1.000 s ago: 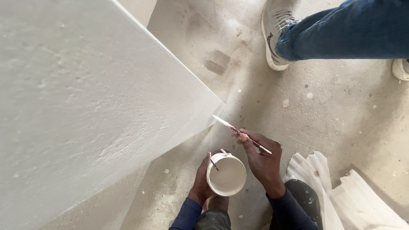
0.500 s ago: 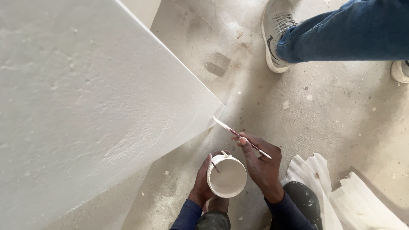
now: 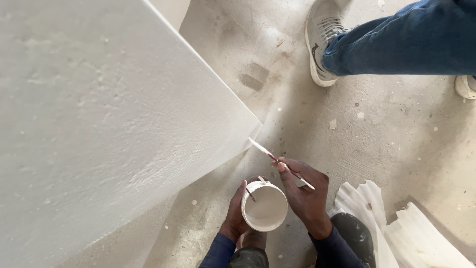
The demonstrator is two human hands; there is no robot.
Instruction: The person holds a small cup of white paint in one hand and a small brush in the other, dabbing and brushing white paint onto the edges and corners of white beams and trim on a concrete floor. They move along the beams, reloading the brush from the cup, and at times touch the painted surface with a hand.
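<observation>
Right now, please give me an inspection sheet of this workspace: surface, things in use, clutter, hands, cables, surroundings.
Surface: white textured wall with a sharp corner; dusty concrete floor with paint specks.
Job's things: small white paint cup; thin brush, tip at the wall corner.
Clutter: crumpled white sheeting lying on the floor.
Hands: left hand holds the cup; right hand holds the brush.
Cables: nothing seen.
Surroundings: another person's jeans leg and light sneaker stand close by.
</observation>
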